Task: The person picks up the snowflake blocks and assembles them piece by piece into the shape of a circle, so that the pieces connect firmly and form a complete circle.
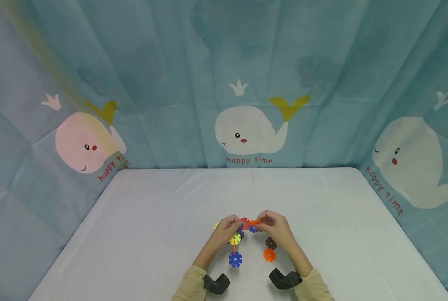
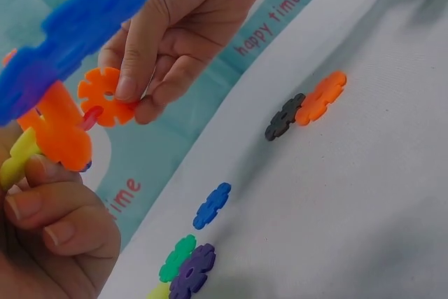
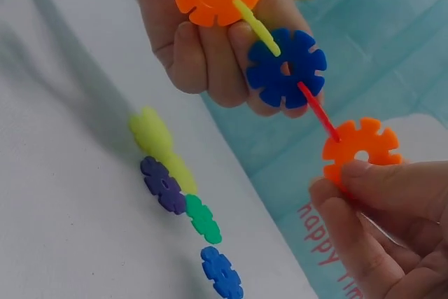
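Plastic notched discs are linked in a chain between the two hands. My left hand (image 1: 225, 230) grips the chain's left part; in the left wrist view a blurred blue disc (image 2: 77, 33) and a yellow disc (image 2: 19, 157) are by its fingers. The thumb and fingers of my right hand (image 3: 395, 218) pinch the orange disc (image 3: 360, 148) at the other end. Between the hands, a red disc seen edge-on (image 3: 318, 111) joins that orange one to a blue disc (image 3: 287, 68), and a yellow disc (image 3: 257, 27) links the blue to another orange disc (image 3: 203, 6).
A black disc (image 2: 284, 117) and an orange disc (image 2: 321, 98) lie touching on the white table (image 1: 164, 209). Also lying there are blue (image 3: 222, 272), green (image 3: 203, 218), purple (image 3: 162, 185) and yellow (image 3: 152, 134) discs. Behind the table hangs a whale-print curtain (image 1: 171, 125).
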